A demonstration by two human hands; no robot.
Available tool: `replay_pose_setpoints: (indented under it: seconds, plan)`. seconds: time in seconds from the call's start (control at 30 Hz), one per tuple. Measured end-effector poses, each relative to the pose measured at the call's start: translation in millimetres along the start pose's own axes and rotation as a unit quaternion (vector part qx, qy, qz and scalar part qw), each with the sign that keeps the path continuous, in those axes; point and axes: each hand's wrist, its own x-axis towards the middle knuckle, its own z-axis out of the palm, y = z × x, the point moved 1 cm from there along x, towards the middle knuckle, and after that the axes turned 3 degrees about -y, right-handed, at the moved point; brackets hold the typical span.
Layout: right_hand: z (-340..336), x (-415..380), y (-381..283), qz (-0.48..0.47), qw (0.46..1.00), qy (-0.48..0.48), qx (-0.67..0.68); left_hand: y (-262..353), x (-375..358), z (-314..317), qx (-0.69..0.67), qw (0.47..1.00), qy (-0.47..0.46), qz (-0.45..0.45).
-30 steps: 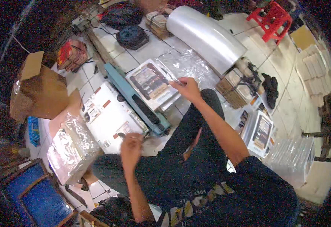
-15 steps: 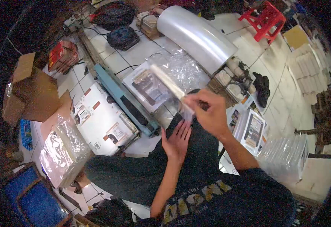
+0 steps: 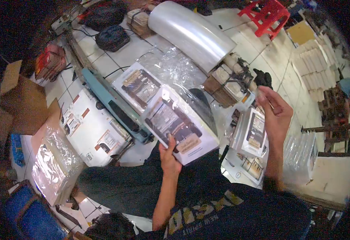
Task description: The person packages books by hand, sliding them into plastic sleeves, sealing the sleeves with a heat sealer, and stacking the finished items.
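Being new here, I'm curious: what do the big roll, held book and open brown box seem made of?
Big roll: probably plastic film, glossy, given its silvery sheen. Held book: likely paper, from its printed cover and pale edge; finish uncertain. Brown box: apparently matte cardboard, judging by its folded flaps.

A thick white book with a dark cover picture tilts, cover up, in the left fingers.

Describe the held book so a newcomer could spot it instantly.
Find the large silvery roll at top centre, then go down past the crumpled clear film. Below, the left hand holds a white book with a dark picture. Similar covers lie either side; only this one is held.
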Motion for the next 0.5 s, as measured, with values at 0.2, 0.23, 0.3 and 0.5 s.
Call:
replay_pose_setpoints:
  seconds: [0.2, 0.23, 0.3, 0.5]
  plan:
    - [45.0, -1.2, -6.4, -0.101, 0.985, -0.137, -0.011, 6.0, -19.4, -7.6, 0.118, 0.993, -0.002, 0.018]
    - [52.0, -1.7, -6.7, -0.096, 0.979, -0.179, -0.007, 8.6, -22.7, -4.3, 0.140, 0.990, -0.009, 0.023]
    - [63.3, -4.3, 1.8, -0.075, 0.974, -0.215, -0.008, 9.2, -27.2, -5.5, 0.151, 0.988, -0.012, 0.027]
    - [71.1, -4.6, 9.6, -0.070, 0.960, -0.270, -0.030, 18.1, -30.1, 1.4, 0.271, 0.961, -0.005, 0.058]
